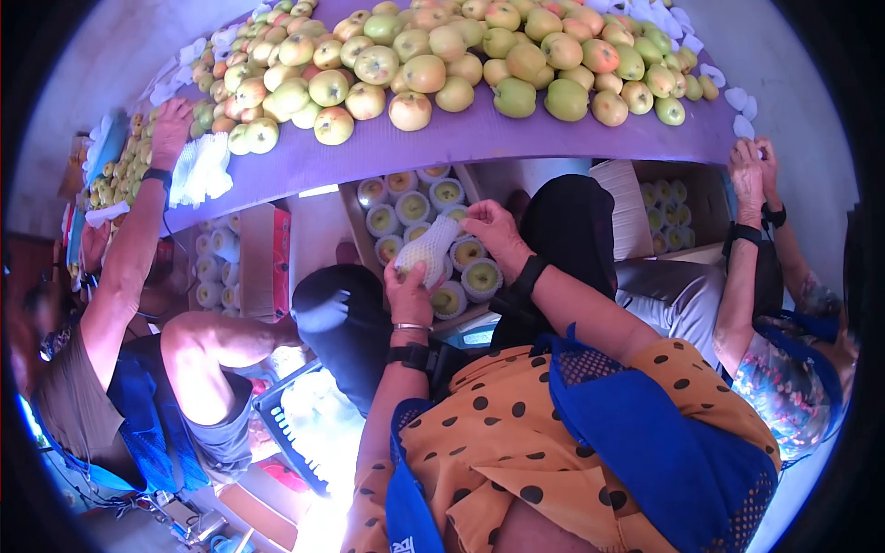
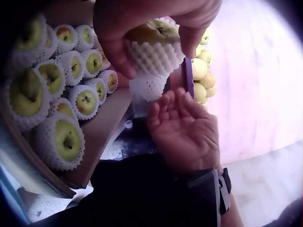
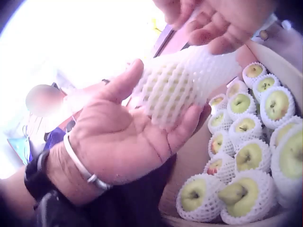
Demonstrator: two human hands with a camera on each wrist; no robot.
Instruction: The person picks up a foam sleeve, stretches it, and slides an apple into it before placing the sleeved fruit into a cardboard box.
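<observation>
An apple in a white foam net (image 1: pixel 426 253) (image 2: pixel 154 54) (image 3: pixel 170 90) is gripped by my left hand (image 1: pixel 410 295) (image 2: pixel 156 14) (image 3: pixel 132 132), its fingers and thumb round the sides. The net's loose end extends past the fruit toward my right hand (image 1: pixel 498 235) (image 2: pixel 187 132) (image 3: pixel 227 21). That hand is beside this end, palm turned up and fingers slightly bent, holding nothing visible. Under both hands is a cardboard box (image 1: pixel 355 207) (image 2: pixel 106 135) (image 3: pixel 189 177) with rows of netted apples (image 1: pixel 481 276) (image 2: pixel 86 102) (image 3: pixel 248 156).
Bare apples (image 1: pixel 424 74) (image 2: pixel 200 69) are heaped on a purple table (image 1: pixel 516 138) across the front. Other boxes of netted apples stand left (image 1: pixel 279 263) and right (image 1: pixel 618 198). People sit on both sides, their arms (image 1: pixel 138 230) (image 1: pixel 742 249) reaching to the table. White nets (image 1: pixel 203 170) lie at its left edge.
</observation>
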